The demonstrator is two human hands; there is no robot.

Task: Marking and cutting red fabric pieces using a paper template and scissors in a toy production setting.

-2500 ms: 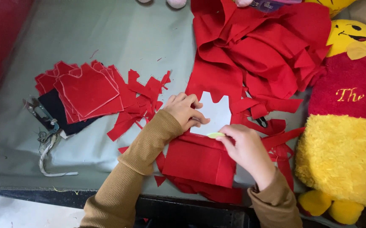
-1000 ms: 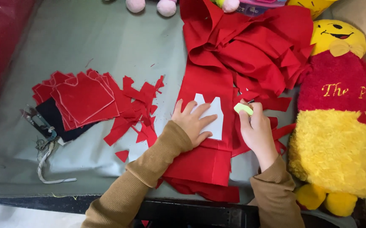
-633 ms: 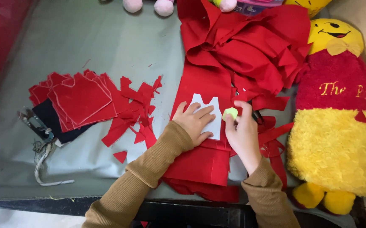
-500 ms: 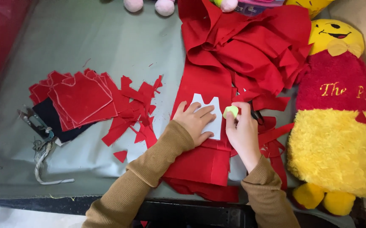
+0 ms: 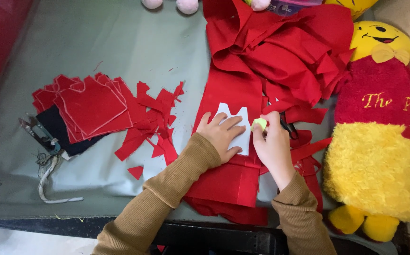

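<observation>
- Left hand (image 5: 222,134): laid flat, fingers spread, pressing down on a white paper template (image 5: 237,128); it grasps nothing.
- Right hand (image 5: 273,144): fingers pinched around a small pale yellow-green piece of chalk (image 5: 259,123), held at the template's right edge.
- The template lies on a strip of red fabric (image 5: 228,182) that runs from the near table edge up into a crumpled red fabric heap (image 5: 285,47).
- Black scissor handles (image 5: 287,127) show just beside the right hand, partly hidden by it.
- Left of the hands, apart from them: loose red scraps (image 5: 155,118), then a stack of cut red pieces (image 5: 94,106) over a dark piece.
- Further left: metal snips (image 5: 37,132) with a cord.
- Right: a yellow and red plush toy (image 5: 380,156) lying against the fabric.
- All rests on a grey-green table cover (image 5: 96,42).
</observation>
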